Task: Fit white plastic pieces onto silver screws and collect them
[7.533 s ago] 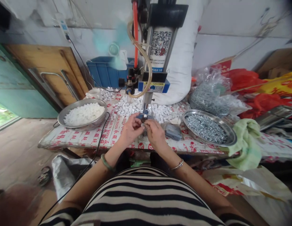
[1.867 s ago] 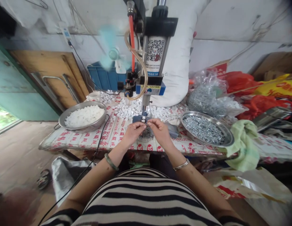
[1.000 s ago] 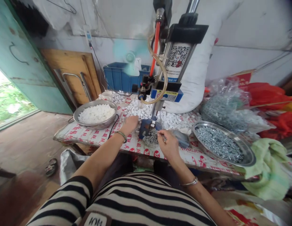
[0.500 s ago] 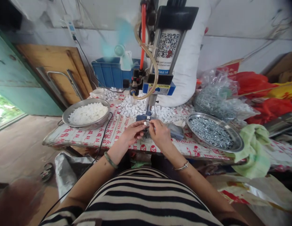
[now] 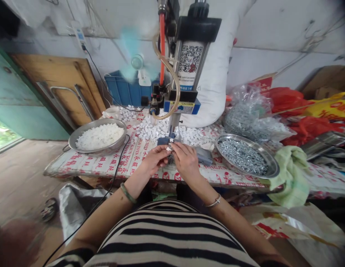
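My left hand [image 5: 155, 160] pinches a small white plastic piece [image 5: 169, 148] between thumb and fingertips, just in front of the press. Close beside it, my right hand [image 5: 186, 158] has its fingers drawn together and reaching forward; whatever they grip is hidden. Another small white piece [image 5: 171, 140] shows at the foot of the pneumatic press [image 5: 175, 120], right by my right fingertips. Whether those fingers touch it, I cannot tell. Behind the press, loose white plastic pieces [image 5: 150, 127] lie heaped on the table.
A metal bowl of white pieces [image 5: 97, 138] stands left, and a metal dish of small metal pins [image 5: 243, 155] right. A green cloth [image 5: 290, 176] hangs over the table edge [image 5: 85, 167]. Behind are a spinning fan [image 5: 137, 62], a blue crate [image 5: 119, 89] and a plastic bag [image 5: 247, 115].
My right fingers have moved forward and left, toward the white piece at the foot of the press. My left hand still pinches its piece. The view has shifted slightly.
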`<state>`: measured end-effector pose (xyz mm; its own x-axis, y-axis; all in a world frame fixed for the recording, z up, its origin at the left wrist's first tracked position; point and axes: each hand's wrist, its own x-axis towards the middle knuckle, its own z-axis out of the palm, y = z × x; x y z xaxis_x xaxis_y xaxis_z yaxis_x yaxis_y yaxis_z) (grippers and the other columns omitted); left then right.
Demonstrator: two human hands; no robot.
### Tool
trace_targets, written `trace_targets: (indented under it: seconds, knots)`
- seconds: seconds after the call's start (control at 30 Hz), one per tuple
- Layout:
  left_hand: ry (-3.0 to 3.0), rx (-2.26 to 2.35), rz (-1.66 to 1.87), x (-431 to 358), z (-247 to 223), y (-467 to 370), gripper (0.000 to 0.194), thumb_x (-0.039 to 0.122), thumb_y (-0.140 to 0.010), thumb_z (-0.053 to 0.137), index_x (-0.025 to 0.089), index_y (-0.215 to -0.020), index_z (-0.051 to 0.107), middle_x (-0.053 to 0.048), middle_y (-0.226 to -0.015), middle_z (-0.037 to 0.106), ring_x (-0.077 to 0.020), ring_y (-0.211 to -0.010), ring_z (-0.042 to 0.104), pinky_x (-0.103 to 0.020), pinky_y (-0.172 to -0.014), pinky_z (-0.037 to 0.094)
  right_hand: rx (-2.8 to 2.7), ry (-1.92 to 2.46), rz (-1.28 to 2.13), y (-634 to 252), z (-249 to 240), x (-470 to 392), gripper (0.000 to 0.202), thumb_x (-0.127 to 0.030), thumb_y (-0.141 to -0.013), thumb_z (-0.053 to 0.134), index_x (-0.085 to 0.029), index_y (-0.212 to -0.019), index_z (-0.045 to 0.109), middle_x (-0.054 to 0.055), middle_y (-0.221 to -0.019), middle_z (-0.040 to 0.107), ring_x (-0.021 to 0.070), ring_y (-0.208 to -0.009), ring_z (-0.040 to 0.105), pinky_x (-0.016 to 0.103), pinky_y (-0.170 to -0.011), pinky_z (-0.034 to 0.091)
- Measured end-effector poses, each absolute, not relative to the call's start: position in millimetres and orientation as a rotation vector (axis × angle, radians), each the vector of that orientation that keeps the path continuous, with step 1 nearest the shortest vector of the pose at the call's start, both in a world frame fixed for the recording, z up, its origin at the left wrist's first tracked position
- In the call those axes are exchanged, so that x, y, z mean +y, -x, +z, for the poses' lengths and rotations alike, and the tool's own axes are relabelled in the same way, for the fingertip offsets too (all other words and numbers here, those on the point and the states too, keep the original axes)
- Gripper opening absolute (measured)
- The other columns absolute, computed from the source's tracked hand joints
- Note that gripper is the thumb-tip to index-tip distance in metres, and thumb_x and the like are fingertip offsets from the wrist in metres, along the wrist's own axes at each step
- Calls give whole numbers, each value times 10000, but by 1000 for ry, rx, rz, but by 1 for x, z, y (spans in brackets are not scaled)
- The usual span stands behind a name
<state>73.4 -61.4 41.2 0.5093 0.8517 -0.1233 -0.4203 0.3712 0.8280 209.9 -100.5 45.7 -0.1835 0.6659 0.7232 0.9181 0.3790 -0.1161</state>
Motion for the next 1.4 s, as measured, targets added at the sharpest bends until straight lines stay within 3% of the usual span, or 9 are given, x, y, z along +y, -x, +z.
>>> trace_targets:
  seconds: [0.3,0.43,0.57,0.67,0.8,1.13,1.4]
  knots:
    - [-832,590,802,-65,43,-73,329,289,-546,767,146,-783,588,54,-566,490,-14,-430,397,-144,-362,202,-1896,1257,-460,-211,45,-112,247,-190,-861,456,-216,-1047,617,38,-1017,651,179,-1011,523,359,-924,338]
    - [-1110,707,769,-62,44,-70,274,364,-632,694,144,-768,602,42,-536,476,-44,-439,401,-171,-391,266,-1916,1209,-458,-221,38,-111,220,-176,-858,459,-185,-1013,615,45,-972,653,167,-983,525,344,-921,334]
    - [-1626,1078,1149,-43,42,-75,189,311,-717,606,162,-831,631,-19,-783,620,-107,-639,539,-231,-605,434,-1939,1311,-507,-237,41,-85,212,-196,-871,441,-178,-978,624,52,-979,651,171,-963,518,333,-875,330]
    - [-1805,1205,1238,-24,39,-84,282,234,-717,599,175,-993,601,-41,-949,645,-149,-786,591,-279,-749,460,-1968,1438,-547,-242,49,-56,222,-221,-876,440,-196,-996,624,57,-1067,627,184,-1015,489,337,-871,306]
    - [-1859,1129,1185,-8,33,-96,359,154,-716,579,184,-1074,569,-38,-961,665,-165,-882,613,-292,-817,465,-2035,1516,-601,-238,51,-30,229,-245,-887,425,-224,-1001,623,46,-1152,595,198,-1095,441,371,-925,246]
    - [-1774,1006,1184,5,22,-97,379,115,-702,573,156,-1079,580,-39,-926,676,-153,-854,627,-274,-817,473,-2074,1595,-617,-233,45,-27,259,-234,-906,374,-214,-1011,610,67,-1104,621,216,-1119,420,428,-977,155]
    - [-2108,1194,1261,-3,28,-101,213,238,-820,506,178,-992,617,-49,-903,684,-167,-831,624,-316,-864,443,-2134,1427,-708,-234,38,-33,295,-206,-916,347,-178,-1101,575,67,-1058,639,193,-1092,441,406,-1008,129]
